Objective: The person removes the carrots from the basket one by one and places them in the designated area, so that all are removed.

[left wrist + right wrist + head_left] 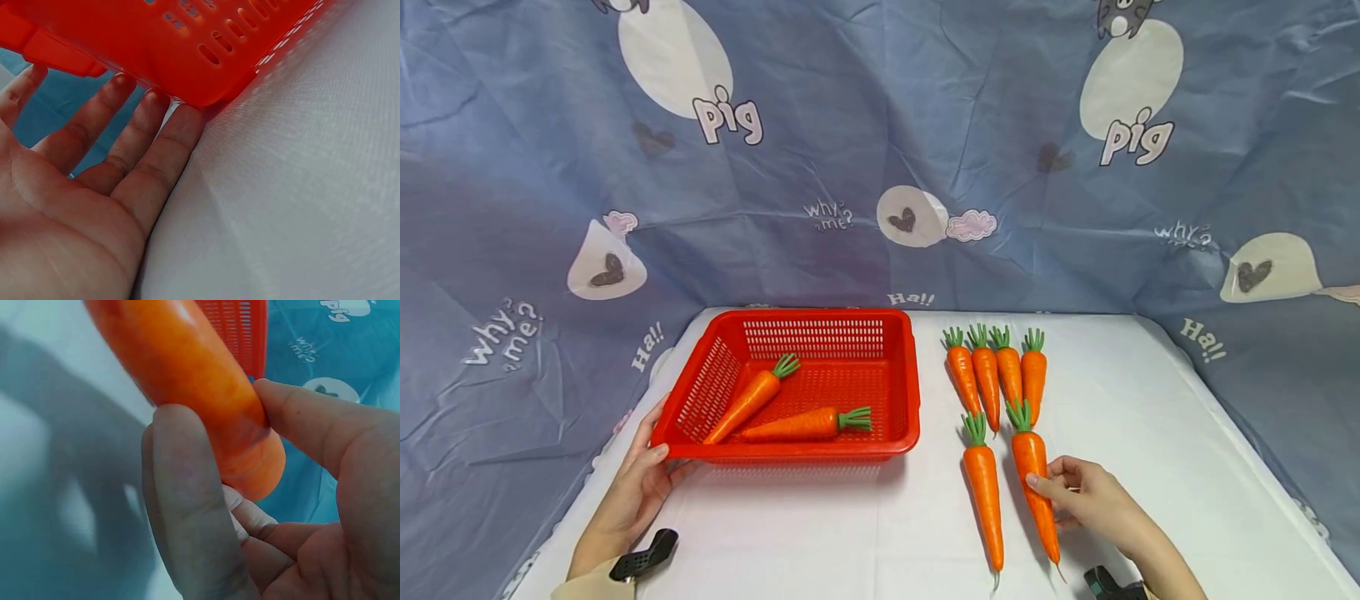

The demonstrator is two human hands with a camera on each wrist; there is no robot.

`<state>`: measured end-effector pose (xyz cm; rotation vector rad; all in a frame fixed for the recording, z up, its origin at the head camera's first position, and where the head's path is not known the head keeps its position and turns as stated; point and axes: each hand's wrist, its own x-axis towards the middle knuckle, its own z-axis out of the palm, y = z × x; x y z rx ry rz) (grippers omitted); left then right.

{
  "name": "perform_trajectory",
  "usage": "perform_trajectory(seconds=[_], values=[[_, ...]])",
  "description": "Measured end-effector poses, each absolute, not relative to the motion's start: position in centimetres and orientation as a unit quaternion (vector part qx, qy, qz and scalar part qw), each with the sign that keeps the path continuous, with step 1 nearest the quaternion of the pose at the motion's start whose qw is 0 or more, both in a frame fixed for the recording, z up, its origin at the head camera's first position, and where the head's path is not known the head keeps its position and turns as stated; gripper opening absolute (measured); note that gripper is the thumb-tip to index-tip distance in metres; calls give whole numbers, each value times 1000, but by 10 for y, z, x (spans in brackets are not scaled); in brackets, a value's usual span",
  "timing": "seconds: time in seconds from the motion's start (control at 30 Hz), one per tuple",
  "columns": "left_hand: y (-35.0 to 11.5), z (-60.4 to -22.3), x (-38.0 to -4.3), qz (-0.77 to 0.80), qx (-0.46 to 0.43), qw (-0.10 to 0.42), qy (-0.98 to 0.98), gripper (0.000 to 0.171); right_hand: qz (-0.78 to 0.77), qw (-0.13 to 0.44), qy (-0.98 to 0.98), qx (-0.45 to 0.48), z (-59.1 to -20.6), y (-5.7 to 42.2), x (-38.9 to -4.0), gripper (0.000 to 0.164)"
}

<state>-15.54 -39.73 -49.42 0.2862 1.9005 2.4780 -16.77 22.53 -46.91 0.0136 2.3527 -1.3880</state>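
Note:
My right hand [1093, 500] pinches an orange carrot [1033, 483] with green stubs of stalk, thumb on its near face. In the right wrist view, fingers and thumb press the carrot [206, 394] from both sides. Just left of it lies another carrot [983, 492], pointing toward me. At the near left corner of a red plastic basket [812, 452], my left hand [636, 492] rests its thumb on the rim. The left wrist view has the fairly straight fingers [156, 162] touching the basket's outside. Two carrots, one slanted [745, 404] and one sideways [797, 425], lie inside.
Several carrots [987, 383] lie in a row behind, right of the basket, stalks away from me. White cloth [1150, 392] covers the table. A blue printed curtain [865, 125] hangs at the back and sides.

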Motion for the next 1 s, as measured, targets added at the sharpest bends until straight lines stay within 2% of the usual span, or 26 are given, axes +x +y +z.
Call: perform_trajectory(seconds=[0.6, 1.0], values=[[-396, -494, -155, 786, 75, 3, 613, 65, -459, 200, 865, 35, -478, 207, -158, 44], [-398, -494, -155, 786, 75, 4, 613, 66, -468, 197, 862, 10, -481, 202, -161, 44]])
